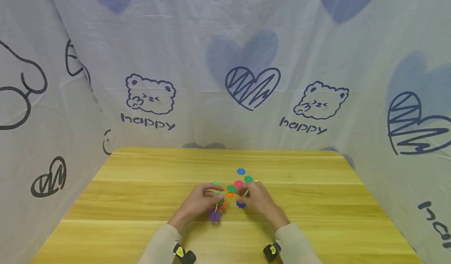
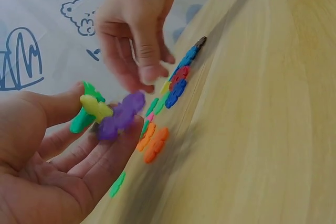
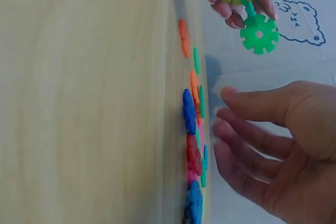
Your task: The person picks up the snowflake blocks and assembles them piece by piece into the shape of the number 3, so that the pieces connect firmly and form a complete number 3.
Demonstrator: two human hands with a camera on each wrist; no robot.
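My left hand [image 1: 199,201] pinches a small chain of flower-shaped plastic discs between thumb and fingers. A purple disc [image 2: 122,117], a yellow disc [image 2: 96,109] and a green disc [image 3: 252,39] are slotted together in it. Facing it from the other side, my right hand [image 1: 263,202] hovers over the loose discs, thumb apart from the loosely bent fingers. Nothing lies in its grasp in the right wrist view. Below the hands, an orange disc [image 2: 156,145], a dark blue disc [image 3: 189,112] and a red disc [image 3: 193,156] rest on the table.
Several more loose discs lie in a cluster on the wooden table [image 1: 141,185], among them a blue disc [image 1: 241,171] farthest back and a green disc [image 1: 248,179] beside it. A white printed cloth [image 1: 197,111] hangs behind the table and along both sides.
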